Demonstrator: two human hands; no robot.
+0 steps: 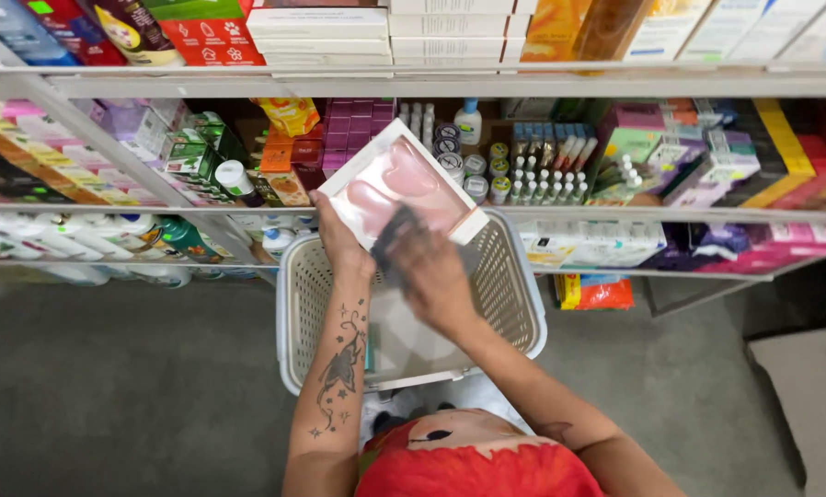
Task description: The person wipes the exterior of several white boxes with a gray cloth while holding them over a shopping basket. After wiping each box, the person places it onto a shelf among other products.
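My left hand (342,241) grips the near left edge of a flat white box with a clear window showing pink contents (400,185), held tilted over a white perforated basket (514,304). My right hand (434,274) is blurred with motion and presses a dark grey cloth (392,235) against the box's lower face. The left forearm carries dark tattoos. The basket sits in front of my body, below both hands, and its inside looks mostly hidden by my arms.
Metal shelves (431,85) run across the view, packed with coloured boxes, white bottles (82,241) at left, small jars and vials (487,170) at centre. A grey floor lies below, and a cardboard surface (813,396) sits at right.
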